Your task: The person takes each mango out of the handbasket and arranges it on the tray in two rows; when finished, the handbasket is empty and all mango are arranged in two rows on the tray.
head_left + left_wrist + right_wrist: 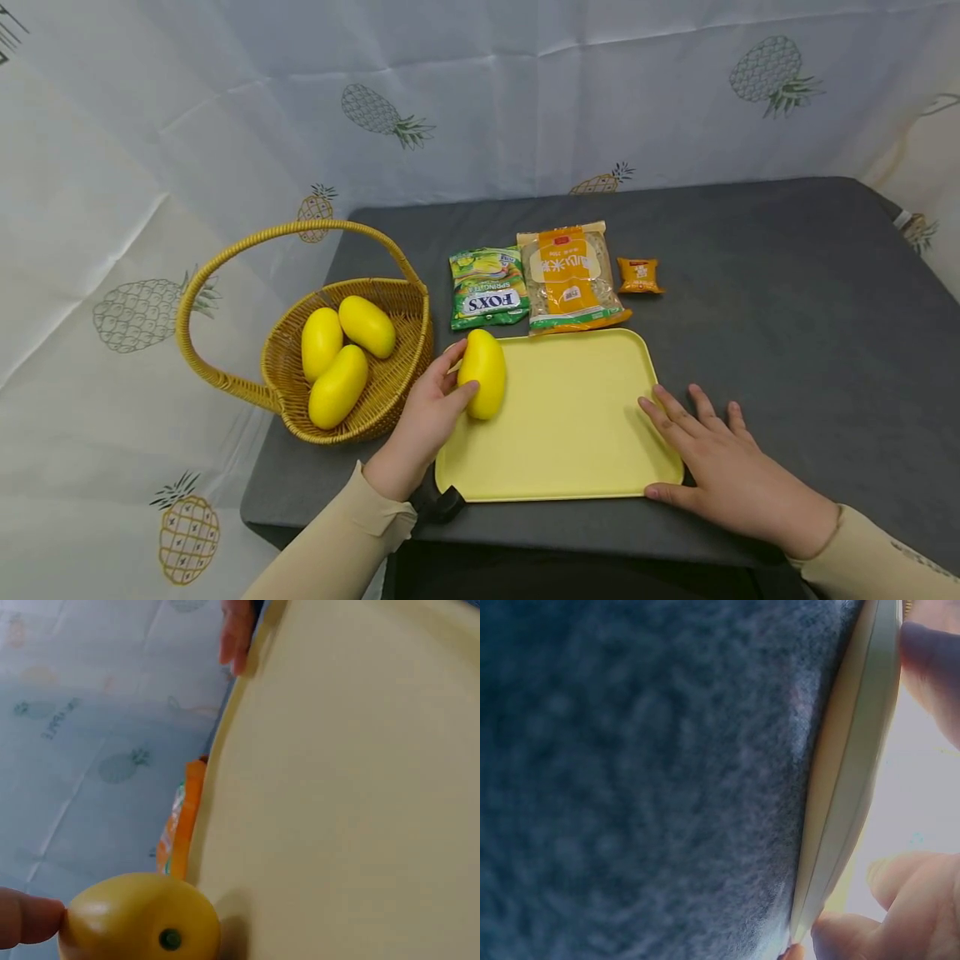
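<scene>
My left hand [432, 407] grips a yellow mango [483, 375] between thumb and fingers, over the left side of a pale yellow tray [562, 417]. In the left wrist view the mango [135, 919] shows its small green stem end, with a fingertip against its side. My right hand [720, 467] lies with its fingers spread at the tray's right edge; thumb and fingertips touch the rim. The right wrist view shows the tray's edge [847, 772] close up beside those fingers. Left of the tray, a wicker basket [405, 304] with a tall handle holds three more mangoes [339, 387].
Behind the tray lie a green candy bag [489, 287], a clear and orange grain bag [570, 279] and a small orange packet [639, 275]. They rest on a dark grey table [787, 292], backed by a white curtain [525, 100] with pineapple prints.
</scene>
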### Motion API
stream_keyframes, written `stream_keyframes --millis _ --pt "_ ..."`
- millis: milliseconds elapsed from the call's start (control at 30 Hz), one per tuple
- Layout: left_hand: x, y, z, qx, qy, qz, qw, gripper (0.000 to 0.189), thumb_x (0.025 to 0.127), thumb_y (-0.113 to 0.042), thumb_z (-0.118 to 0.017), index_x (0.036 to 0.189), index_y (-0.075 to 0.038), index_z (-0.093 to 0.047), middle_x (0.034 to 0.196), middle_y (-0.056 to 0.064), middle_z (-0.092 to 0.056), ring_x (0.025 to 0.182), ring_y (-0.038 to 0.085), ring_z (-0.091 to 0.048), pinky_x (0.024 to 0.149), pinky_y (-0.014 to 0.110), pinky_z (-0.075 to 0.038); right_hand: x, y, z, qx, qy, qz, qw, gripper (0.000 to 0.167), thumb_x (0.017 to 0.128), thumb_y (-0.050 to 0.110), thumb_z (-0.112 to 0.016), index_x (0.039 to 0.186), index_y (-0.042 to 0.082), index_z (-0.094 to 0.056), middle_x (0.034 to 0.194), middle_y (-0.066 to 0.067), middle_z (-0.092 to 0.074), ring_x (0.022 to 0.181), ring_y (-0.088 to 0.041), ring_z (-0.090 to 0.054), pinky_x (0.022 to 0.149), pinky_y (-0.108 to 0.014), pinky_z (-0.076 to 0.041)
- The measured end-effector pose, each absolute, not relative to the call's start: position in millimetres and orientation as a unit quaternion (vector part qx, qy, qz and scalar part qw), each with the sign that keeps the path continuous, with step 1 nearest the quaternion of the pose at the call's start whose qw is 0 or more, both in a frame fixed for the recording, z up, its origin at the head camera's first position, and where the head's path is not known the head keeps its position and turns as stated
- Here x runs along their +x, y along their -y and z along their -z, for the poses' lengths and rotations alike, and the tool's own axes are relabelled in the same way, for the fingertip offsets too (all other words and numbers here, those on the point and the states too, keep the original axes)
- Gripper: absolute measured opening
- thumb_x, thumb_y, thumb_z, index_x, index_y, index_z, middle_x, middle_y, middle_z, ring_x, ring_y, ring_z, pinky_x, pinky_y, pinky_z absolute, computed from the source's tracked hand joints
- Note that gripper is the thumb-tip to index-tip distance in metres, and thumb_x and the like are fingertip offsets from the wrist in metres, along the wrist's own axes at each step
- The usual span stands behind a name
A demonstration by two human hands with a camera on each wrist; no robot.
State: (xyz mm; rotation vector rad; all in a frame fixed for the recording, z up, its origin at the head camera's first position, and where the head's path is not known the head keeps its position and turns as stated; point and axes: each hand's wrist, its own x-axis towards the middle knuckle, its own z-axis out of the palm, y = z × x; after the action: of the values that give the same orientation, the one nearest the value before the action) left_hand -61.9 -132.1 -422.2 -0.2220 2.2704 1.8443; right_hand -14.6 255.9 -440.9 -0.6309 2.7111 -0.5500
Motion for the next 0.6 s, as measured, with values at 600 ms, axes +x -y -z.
stream_keyframes --millis 600 --pt "-62.6 135.6 424.6 -0.05 -0.856 -0.509 0.079 0.05 0.117 -0.018 -0.055 0.166 -0.01 -0.051 0.162 0.013 -0.059 0.138 0.033 -0.065 0.117 0.056 -0.053 -14.5 -253.5 440.9 -0.219 -0.942 0.201 0.153 0.112 0.09 0.071 -0.079 0.177 0.024 -0.027 0.185 -0.015 -0.02 0.164 -0.063 -0.013 0.12 -0.09 -0.006"
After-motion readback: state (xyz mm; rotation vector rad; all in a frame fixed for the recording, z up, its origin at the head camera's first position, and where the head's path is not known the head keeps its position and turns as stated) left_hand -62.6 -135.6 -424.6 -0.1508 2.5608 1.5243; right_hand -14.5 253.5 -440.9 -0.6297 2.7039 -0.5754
